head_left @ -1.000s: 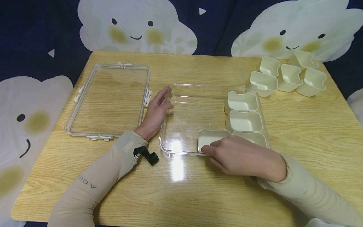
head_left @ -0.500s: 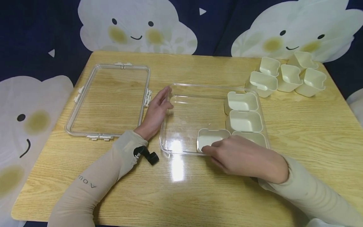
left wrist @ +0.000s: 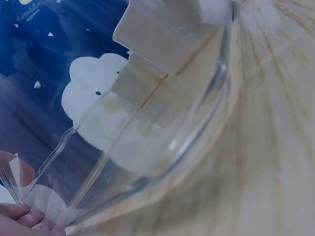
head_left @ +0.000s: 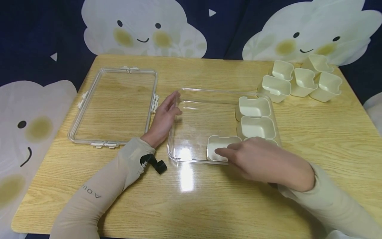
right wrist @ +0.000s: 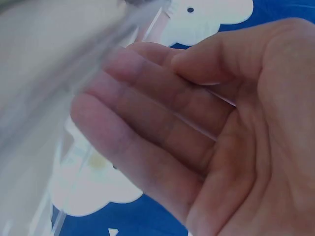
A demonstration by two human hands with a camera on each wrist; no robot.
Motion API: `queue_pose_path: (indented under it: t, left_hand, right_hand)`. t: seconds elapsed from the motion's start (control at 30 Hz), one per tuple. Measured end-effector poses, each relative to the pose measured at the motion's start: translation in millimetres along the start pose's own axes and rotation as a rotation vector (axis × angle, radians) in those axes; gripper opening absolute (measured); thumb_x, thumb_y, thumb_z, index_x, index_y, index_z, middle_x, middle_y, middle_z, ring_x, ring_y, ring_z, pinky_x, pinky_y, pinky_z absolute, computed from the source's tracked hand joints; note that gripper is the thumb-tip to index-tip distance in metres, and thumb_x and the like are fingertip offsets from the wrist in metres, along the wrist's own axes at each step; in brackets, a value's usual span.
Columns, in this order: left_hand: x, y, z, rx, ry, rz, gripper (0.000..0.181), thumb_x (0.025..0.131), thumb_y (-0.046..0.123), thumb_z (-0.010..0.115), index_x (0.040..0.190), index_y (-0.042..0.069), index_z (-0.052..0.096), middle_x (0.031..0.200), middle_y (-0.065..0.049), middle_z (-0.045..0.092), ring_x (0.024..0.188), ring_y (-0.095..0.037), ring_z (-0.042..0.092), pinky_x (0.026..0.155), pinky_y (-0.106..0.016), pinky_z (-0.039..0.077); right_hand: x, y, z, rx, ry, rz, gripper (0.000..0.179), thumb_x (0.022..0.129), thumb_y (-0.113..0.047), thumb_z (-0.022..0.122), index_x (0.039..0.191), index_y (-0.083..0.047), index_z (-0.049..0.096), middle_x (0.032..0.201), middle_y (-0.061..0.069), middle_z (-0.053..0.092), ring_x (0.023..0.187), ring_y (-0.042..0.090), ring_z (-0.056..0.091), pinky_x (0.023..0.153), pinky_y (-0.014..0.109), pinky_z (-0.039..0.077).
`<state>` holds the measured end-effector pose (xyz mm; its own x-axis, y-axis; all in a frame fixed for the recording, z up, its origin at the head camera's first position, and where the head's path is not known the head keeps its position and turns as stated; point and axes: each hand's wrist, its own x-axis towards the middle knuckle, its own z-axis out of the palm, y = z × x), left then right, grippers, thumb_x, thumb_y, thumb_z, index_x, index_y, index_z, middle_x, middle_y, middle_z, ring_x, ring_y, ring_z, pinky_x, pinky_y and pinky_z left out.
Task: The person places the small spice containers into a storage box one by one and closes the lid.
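Observation:
My left hand (head_left: 162, 121) grips the left wall of a shallow clear plastic box (head_left: 191, 161), thumb over the rim and fingers outside. In the left wrist view the thumb (left wrist: 18, 169) and curled fingers lie on either side of that wall. Cream bins (head_left: 258, 127) line the box's right side, and another cream bin (head_left: 213, 146) sits at the front beside them. Over this front bin is my right hand (head_left: 264, 162), index finger pointing across it, covering part of the corner bin. The right wrist view shows loosely bent fingers (right wrist: 147, 142) and a bare palm.
Left of the box lies a clear rectangular lid (head_left: 71, 134) with white clips (head_left: 155, 103) on its sides. Several more cream bins (head_left: 304, 83) stand together at the table's back right. A cloud-print cloth (head_left: 226, 30) hangs behind the wooden table (head_left: 191, 212).
My right hand has let go of the front bin's near wall and moved slightly up and to the right. The left hand keeps its grip on the box.

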<state>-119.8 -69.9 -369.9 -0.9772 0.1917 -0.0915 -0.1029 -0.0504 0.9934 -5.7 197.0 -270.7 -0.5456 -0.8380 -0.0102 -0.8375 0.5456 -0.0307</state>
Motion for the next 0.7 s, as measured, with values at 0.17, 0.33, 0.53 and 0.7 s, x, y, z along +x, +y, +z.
queue_pose_path:
  t: [0.17, 0.33, 0.53, 0.7]
  left_hand:
    - [-0.4, 0.3, 0.1, -0.003, -0.004, 0.000, 0.078, 0.091, 0.002, 0.053, 0.163, 0.017, 0.030, 0.172, 0.000, 0.031, 0.160, -0.013, 0.028, 0.134, -0.028, 0.022]
    - [-1.1, 0.3, -0.1, -0.001, -0.008, 0.005, 0.078, 0.091, 0.001, 0.053, 0.163, 0.017, 0.029, 0.172, -0.001, 0.030, 0.160, -0.014, 0.027, 0.134, -0.030, 0.022]
    - [-1.6, -0.6, -0.3, 0.010, -0.004, 0.011, 0.078, 0.091, 0.002, 0.053, 0.163, 0.017, 0.030, 0.172, 0.000, 0.031, 0.160, -0.015, 0.027, 0.135, -0.032, 0.021]
    - [-1.6, 0.1, 0.0, 0.009, -0.003, 0.009, 0.078, 0.091, 0.003, 0.053, 0.163, 0.018, 0.030, 0.171, 0.001, 0.032, 0.160, -0.015, 0.028, 0.135, -0.032, 0.022]
  right_hand:
    - [-6.5, 9, -9, 0.035, 0.061, 0.036, 0.039, 0.087, -0.008, 0.073, 0.126, -0.014, 0.070, 0.083, -0.009, 0.072, 0.057, 0.000, 0.052, 0.048, 0.021, 0.047]
    - [-15.0, 18, -20, 0.076, 0.110, 0.120, 0.043, 0.086, -0.005, 0.070, 0.128, -0.015, 0.070, 0.077, -0.014, 0.065, 0.056, -0.004, 0.037, 0.049, 0.016, 0.041]
    - [-26.3, 34, -32, 0.054, 0.194, 0.172, 0.040, 0.086, -0.002, 0.068, 0.125, -0.013, 0.071, 0.086, -0.009, 0.072, 0.057, -0.006, 0.035, 0.049, 0.016, 0.039]
    - [-36.7, 57, -39, 0.031, 0.275, 0.224, 0.035, 0.087, -0.003, 0.069, 0.120, -0.009, 0.074, 0.089, -0.003, 0.075, 0.055, -0.007, 0.032, 0.047, 0.016, 0.034]
